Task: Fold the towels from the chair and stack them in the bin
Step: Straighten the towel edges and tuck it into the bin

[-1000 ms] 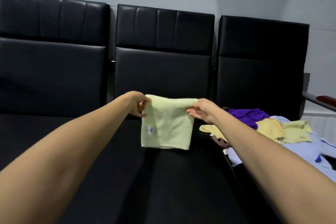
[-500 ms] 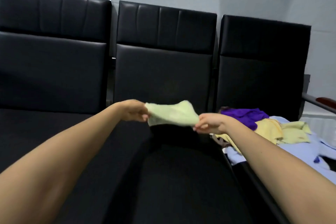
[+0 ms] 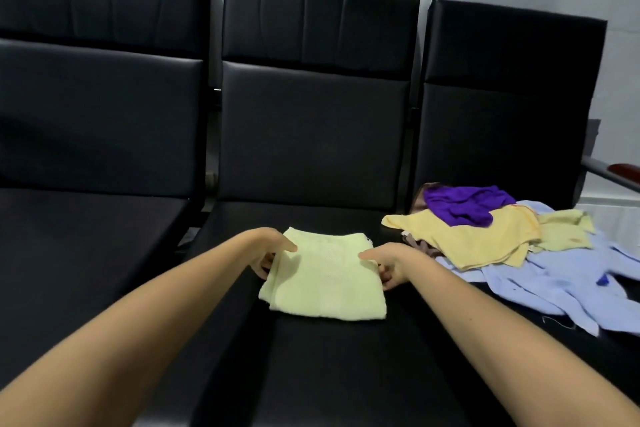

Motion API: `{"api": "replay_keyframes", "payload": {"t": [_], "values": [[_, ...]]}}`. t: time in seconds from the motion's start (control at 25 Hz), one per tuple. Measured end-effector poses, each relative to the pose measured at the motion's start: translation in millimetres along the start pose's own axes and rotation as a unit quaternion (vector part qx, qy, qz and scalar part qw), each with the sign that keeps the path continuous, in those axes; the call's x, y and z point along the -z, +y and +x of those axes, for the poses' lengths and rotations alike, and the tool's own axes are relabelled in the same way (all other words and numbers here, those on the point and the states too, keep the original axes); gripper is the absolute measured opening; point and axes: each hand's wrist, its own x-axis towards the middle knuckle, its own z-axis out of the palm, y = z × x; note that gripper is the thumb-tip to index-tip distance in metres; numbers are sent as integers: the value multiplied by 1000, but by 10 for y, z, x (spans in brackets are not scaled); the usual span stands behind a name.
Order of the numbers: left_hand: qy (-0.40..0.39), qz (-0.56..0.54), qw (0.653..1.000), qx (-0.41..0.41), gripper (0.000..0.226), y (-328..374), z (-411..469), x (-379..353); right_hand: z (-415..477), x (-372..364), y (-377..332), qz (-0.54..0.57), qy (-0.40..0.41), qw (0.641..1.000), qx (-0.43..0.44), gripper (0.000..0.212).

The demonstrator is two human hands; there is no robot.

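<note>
Squarely between left grip [image 3: 269,253] and right grip [image 3: 387,264] lies the towel [image 3: 323,282].

Pale-green towel [image 3: 325,282] lies folded flat on the middle seat [image 3: 329,374]. Left hand [image 3: 272,253] and right hand [image 3: 389,263] grip its opposite side edges, thumbs on top. Loose pile of towels [image 3: 467,243], purple, yellow and blue, occupies the right-hand chair [image 3: 502,132].

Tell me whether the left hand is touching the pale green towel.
Touching. The head view shows the left hand pinching the pale green towel at its left edge, thumb on top.
</note>
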Motion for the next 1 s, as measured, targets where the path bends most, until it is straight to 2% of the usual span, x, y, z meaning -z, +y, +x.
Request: {"api": "replay_keyframes", "payload": {"t": [0.08,0.12,0.28,0.4,0.52,0.6,0.76,0.84,0.92,1.0], "values": [[12,-1,1000,11,41,39,-53,-133,40,-86,44,43,14,999,2,42],[15,-9,1000,18,45,40,-56,-170,55,-116,65,57,16,998,4,46],[3,-84,996,18,58,10,-55,-226,-70,-171,152,137,2,990,30,37],[-4,-150,988,-20,54,-1,-85,-271,-87,-170,229,202,0,976,77,41],[-26,-232,969,-75,45,44,-141,-330,-140,-134,315,294,-16,946,138,35],[-75,-265,954,-115,43,158,-159,-402,-226,-16,398,302,-21,934,192,33],[-144,-268,939,-157,40,482,-431,-738,-532,414,644,267,40,934,235,39],[-160,-265,933,-184,32,695,-631,-1055,-819,683,851,277,70,926,249,39],[-194,-261,927,-189,25,920,-877,-1525,-1128,1000,1175,255,114,929,241,41],[-229,-235,925,-195,28,1087,-1090,-2035,-1360,1315,1592,252,161,933,201,43]]}}
